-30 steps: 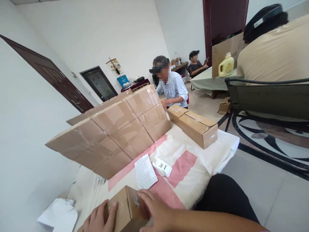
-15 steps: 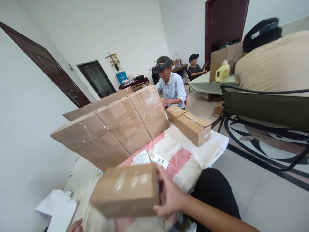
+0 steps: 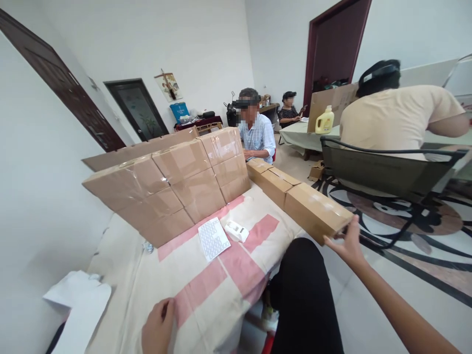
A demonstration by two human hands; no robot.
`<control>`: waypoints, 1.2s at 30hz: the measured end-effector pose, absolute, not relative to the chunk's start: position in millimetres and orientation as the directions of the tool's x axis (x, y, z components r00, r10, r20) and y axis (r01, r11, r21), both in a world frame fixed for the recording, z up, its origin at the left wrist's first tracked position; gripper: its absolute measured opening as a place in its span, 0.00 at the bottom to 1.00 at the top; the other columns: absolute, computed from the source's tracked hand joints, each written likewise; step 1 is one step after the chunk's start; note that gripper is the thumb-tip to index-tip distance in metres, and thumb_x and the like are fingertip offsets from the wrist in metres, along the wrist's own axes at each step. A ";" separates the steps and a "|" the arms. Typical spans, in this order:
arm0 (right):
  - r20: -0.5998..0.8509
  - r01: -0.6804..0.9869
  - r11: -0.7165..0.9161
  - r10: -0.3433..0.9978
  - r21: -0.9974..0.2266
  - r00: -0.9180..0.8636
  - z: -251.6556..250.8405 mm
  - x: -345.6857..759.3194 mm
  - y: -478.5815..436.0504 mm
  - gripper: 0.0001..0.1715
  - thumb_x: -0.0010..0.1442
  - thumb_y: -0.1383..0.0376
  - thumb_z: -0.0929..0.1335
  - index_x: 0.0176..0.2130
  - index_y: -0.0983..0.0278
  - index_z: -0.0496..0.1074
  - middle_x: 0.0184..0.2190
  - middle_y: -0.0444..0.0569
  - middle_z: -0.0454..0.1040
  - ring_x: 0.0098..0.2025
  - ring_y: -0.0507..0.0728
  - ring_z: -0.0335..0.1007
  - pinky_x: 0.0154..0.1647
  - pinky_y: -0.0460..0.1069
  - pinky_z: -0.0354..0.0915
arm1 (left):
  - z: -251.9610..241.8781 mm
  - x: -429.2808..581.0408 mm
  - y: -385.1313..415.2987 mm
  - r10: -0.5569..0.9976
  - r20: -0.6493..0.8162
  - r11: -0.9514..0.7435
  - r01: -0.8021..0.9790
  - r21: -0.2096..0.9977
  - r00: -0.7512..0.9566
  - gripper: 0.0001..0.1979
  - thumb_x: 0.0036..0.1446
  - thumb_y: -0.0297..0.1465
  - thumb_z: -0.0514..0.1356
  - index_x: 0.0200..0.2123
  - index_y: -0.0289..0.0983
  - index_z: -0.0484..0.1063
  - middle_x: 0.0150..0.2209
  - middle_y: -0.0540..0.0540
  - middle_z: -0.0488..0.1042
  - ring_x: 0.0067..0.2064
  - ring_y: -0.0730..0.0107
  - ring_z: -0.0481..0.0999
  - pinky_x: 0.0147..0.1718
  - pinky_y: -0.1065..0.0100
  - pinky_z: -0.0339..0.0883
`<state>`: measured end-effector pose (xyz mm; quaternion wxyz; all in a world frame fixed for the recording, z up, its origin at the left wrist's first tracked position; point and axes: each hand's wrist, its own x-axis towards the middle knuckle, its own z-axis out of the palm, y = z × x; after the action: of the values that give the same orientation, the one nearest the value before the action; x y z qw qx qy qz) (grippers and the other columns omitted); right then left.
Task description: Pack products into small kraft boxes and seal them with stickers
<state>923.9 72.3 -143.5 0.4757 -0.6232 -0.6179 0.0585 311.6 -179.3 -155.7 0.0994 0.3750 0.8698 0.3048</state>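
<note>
My right hand grips the near end of a brown cardboard box at the table's right side. That box lines up end to end with other boxes in a row. My left hand rests on the pink and cream tablecloth, its fingers curled together and nothing visible in them. Between the hands and the stack lie a sheet of printed labels and a small white device.
A wall of taped cardboard boxes stands across the table's far left. White paper lies at the left edge. One person sits beyond the boxes; another sits on a chair to the right.
My right hand has carried the box from the front of the table to the right, against the end of the row. My left hand has come further into view on the cloth.
</note>
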 end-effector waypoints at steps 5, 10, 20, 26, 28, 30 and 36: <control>0.396 0.705 0.161 0.900 -0.691 0.183 -108.5 853.8 138.7 0.82 0.47 0.33 0.71 0.73 0.81 0.35 0.68 0.80 0.47 0.72 0.80 0.44 0.68 0.69 0.55 | -153.7 313.4 -187.4 0.720 0.107 0.452 0.580 0.677 -0.686 0.22 0.54 0.53 0.54 0.37 0.43 0.75 0.42 0.44 0.82 0.46 0.50 0.80 0.45 0.57 0.72; 0.207 0.709 0.062 0.971 -0.702 0.121 -133.3 830.2 81.1 0.40 0.58 0.41 0.66 0.55 0.67 0.74 0.63 0.68 0.64 0.67 0.77 0.58 0.67 0.70 0.55 | -156.2 314.2 -188.5 0.719 0.128 0.437 0.587 0.681 -0.683 0.24 0.55 0.54 0.52 0.37 0.42 0.75 0.41 0.43 0.82 0.45 0.51 0.80 0.44 0.58 0.73; 0.257 0.871 0.029 0.960 -0.491 0.113 -164.2 809.4 -55.4 0.49 0.64 0.43 0.59 0.74 0.63 0.48 0.70 0.69 0.51 0.70 0.80 0.56 0.61 0.71 0.63 | -150.6 321.4 -185.6 0.761 0.157 0.402 0.648 0.647 -0.630 0.21 0.58 0.49 0.50 0.37 0.41 0.74 0.41 0.42 0.80 0.45 0.52 0.78 0.48 0.57 0.69; 0.405 0.917 0.323 0.890 -0.234 -0.211 -145.7 745.8 -72.7 0.26 0.60 0.57 0.65 0.56 0.57 0.74 0.70 0.60 0.58 0.71 0.78 0.51 0.64 0.77 0.52 | -142.5 326.1 -183.1 0.810 0.053 0.418 0.638 0.647 -0.584 0.18 0.60 0.45 0.52 0.42 0.42 0.76 0.46 0.42 0.77 0.50 0.50 0.73 0.53 0.52 0.63; 0.367 0.831 0.505 0.837 -0.233 -0.406 -131.8 707.3 -73.9 0.21 0.59 0.60 0.66 0.52 0.56 0.76 0.68 0.59 0.61 0.69 0.76 0.55 0.64 0.75 0.54 | -138.6 319.0 -178.8 0.848 -0.025 0.399 0.606 0.688 -0.529 0.17 0.56 0.43 0.57 0.44 0.43 0.77 0.47 0.43 0.76 0.51 0.51 0.72 0.52 0.53 0.62; 0.315 0.692 0.677 0.733 -0.250 -0.603 -115.7 660.6 -74.1 0.20 0.59 0.63 0.66 0.51 0.57 0.76 0.66 0.59 0.64 0.68 0.73 0.57 0.65 0.72 0.55 | -132.7 304.8 -173.2 0.894 -0.110 0.357 0.540 0.762 -0.435 0.15 0.53 0.42 0.60 0.41 0.43 0.78 0.44 0.45 0.77 0.48 0.54 0.74 0.50 0.57 0.64; -0.004 0.275 0.915 0.287 -0.296 -0.958 -72.8 507.6 -75.7 0.14 0.60 0.65 0.68 0.45 0.62 0.76 0.47 0.53 0.78 0.52 0.62 0.71 0.56 0.58 0.63 | -104.5 232.6 -135.8 0.957 -0.199 0.227 0.117 0.967 -0.212 0.17 0.54 0.47 0.65 0.33 0.38 0.79 0.36 0.44 0.79 0.40 0.59 0.78 0.39 0.64 0.71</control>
<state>507.6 -75.7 -72.8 0.0198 -0.1437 -0.9782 0.1484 232.6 -135.8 -104.5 0.4621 0.4246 0.6324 0.4541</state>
